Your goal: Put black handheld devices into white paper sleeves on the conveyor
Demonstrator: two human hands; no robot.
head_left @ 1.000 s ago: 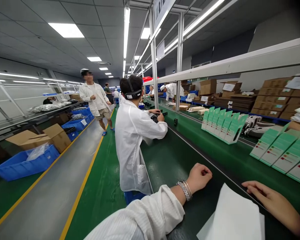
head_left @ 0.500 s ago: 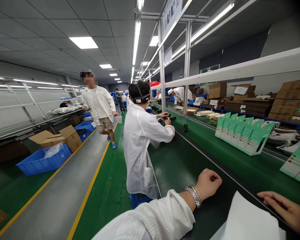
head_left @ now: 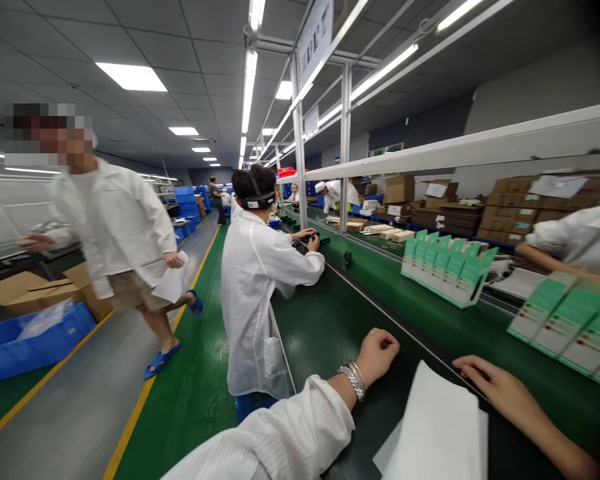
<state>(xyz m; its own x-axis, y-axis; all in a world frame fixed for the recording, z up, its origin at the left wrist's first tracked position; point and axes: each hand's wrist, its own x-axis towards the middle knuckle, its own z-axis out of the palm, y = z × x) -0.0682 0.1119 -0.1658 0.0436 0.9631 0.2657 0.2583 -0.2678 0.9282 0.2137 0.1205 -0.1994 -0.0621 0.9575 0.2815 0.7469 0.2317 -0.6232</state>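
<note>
My left hand (head_left: 379,353), with metal bangles at the wrist, rests over the dark green work surface (head_left: 325,333). Its fingers are curled in, and nothing shows in them. To the right, my right hand (head_left: 485,379) lies near the metal strip with its fingers stretched out, holding nothing. Between my forearms is a stack of white paper sheets (head_left: 440,420), its lower part cut off by the picture edge. Neither hand touches the sheets.
Green-and-white box holders (head_left: 445,270) stand beyond the strip, with more holders (head_left: 570,323) at right. A small black device (head_left: 348,259) stands on the belt. A co-worker (head_left: 253,300) sits ahead; another person (head_left: 115,227) walks the aisle. A blue bin (head_left: 35,340) sits at left.
The view has turned right, so the bench things sit further left. The walking person has come closer, and a co-worker's arm now shows at the right. My hands keep their poses.
</note>
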